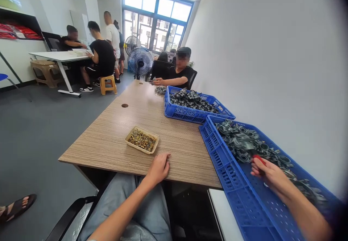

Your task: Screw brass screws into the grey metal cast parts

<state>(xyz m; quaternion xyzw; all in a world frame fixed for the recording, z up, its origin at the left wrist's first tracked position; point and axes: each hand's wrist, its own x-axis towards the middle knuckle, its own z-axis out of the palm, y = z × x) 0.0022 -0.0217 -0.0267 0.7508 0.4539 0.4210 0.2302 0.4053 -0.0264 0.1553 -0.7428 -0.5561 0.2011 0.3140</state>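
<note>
My left hand [160,167] rests palm down on the near edge of the wood-grain table [182,150], fingers loosely bent and thumb apart, with no object visible in it. Just beyond it stands a cream plastic tray [130,144] of small brass-coloured screw-like pieces [141,140]. My right hand [269,175] is closed around a red-handled tool [259,159] over the near blue crate [228,177]. The tool's dark end points at a blurred metal part [244,142]; whether they touch I cannot tell. Grey metal ring-shaped castings [263,146] lie heaped in that crate.
Behind the near crate, another blue crate [185,115] holds dark metal parts [195,101]. A person [179,76] sits at the table's far end beside a round container of small parts [160,90]. A fan [140,62] stands there. Other people are at a white table [54,54] left.
</note>
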